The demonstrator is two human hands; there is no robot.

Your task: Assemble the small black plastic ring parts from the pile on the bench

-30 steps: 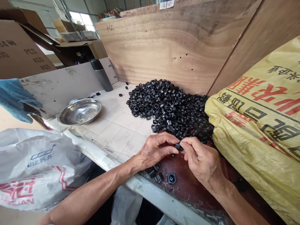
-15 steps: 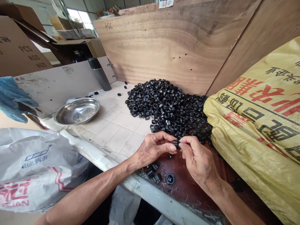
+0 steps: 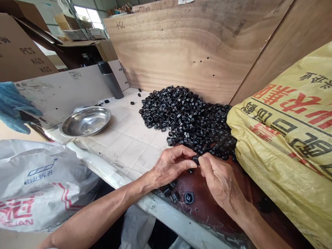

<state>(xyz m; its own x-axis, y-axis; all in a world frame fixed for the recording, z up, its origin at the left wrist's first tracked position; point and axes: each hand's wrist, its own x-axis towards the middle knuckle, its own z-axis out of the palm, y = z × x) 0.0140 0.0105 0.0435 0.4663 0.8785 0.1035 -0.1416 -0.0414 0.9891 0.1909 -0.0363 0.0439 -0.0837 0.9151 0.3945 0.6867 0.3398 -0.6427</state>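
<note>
Between thumb and fingers, my left hand (image 3: 172, 164) pinches a small black plastic part (image 3: 195, 160). My right hand (image 3: 218, 176) is closed at the part's right side, its thumb and forefinger pressed against it and covering some of it. Just behind both hands lies a large heap of black ring-shaped plastic parts (image 3: 178, 107). Below my left hand, several loose black parts (image 3: 174, 196) rest near the table's front edge. A round dark knob-like piece (image 3: 188, 197) with a lighter centre lies beside them on the reddish-brown surface (image 3: 202, 214).
A steel bowl (image 3: 86, 121) stands on the tiled table at the left, with a dark flask (image 3: 111, 80) behind it. A yellow woven sack (image 3: 285, 138) leans in from the right. Wooden boards (image 3: 181, 45) wall the back. A white sack (image 3: 44, 186) is at the lower left.
My right hand has turned slightly, and its fingers have closed in more over the black part. My left hand keeps its pinch. The view has shifted a little.
</note>
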